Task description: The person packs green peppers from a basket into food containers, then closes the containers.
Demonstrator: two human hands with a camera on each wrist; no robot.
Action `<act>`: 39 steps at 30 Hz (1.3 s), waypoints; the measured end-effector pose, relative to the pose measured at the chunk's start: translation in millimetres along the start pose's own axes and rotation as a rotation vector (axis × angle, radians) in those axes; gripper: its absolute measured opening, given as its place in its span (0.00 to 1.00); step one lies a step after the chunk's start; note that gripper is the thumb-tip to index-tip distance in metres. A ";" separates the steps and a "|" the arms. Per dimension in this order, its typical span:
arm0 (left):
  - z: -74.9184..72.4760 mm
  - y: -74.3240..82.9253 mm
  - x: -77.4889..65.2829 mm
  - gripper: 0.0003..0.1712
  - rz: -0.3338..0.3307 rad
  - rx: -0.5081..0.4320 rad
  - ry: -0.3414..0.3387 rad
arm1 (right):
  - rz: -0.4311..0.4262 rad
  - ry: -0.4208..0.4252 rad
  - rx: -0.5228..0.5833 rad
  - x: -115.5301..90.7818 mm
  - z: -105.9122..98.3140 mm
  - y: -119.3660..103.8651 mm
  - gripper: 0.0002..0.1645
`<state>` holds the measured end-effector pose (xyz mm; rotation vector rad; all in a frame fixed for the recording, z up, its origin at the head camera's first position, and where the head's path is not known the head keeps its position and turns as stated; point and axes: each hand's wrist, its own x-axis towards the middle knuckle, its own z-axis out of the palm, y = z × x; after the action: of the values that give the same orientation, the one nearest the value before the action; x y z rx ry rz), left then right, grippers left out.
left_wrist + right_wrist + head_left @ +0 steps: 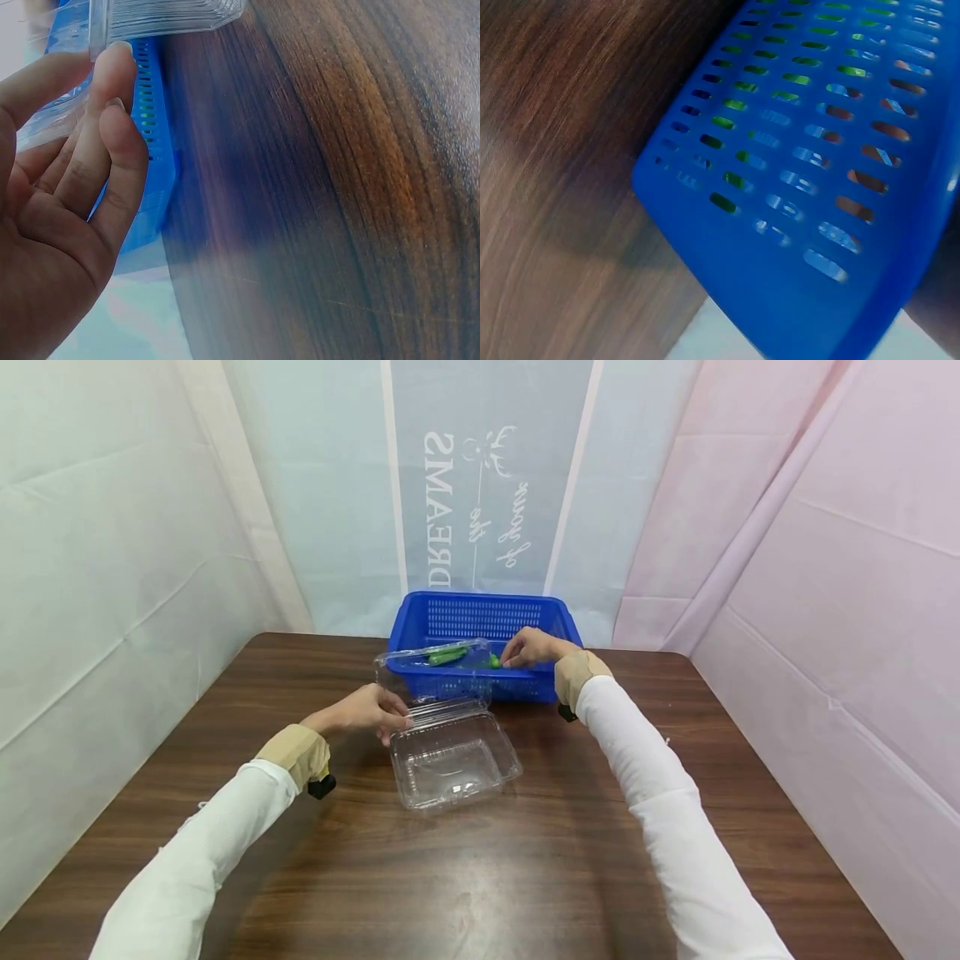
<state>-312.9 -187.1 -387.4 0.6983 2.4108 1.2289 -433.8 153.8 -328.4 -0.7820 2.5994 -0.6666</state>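
A clear plastic clamshell box lies opened on the table, its lid raised against the front of a blue slotted basket. At the hinge side, my left hand pinches the box's edge between thumb and fingers; the left wrist view shows the ribbed plastic at the fingertips. My right hand reaches over the basket's front rim, with its fingertips at a small green vegetable. Through the lid a longer green vegetable shows. In the right wrist view, the basket wall mostly hides that hand.
The basket stands at the far edge of the brown wooden table. Pale cloth hangs behind it, with printed lettering, and on both sides. More green shows through the basket's slots in the right wrist view.
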 end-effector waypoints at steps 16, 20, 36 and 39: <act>1.9 -1.3 0.4 0.18 -0.014 -0.008 -0.001 | 0.006 -0.174 -0.074 7.3 7.3 5.7 0.21; 1.7 -1.7 0.6 0.18 -0.016 -0.006 -0.005 | 0.020 -0.212 -0.068 8.4 8.6 4.6 0.27; 1.8 2.3 0.3 0.17 -0.002 -0.001 -0.001 | 0.096 -0.201 -0.139 10.3 11.5 4.5 0.29; 1.5 2.2 0.3 0.17 -0.004 -0.006 0.003 | 0.103 -0.189 -0.135 9.0 10.8 2.6 0.28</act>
<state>-311.8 -184.9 -386.5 0.6902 2.4090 1.2356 -437.2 146.7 -340.4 -0.7079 2.5101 -0.3709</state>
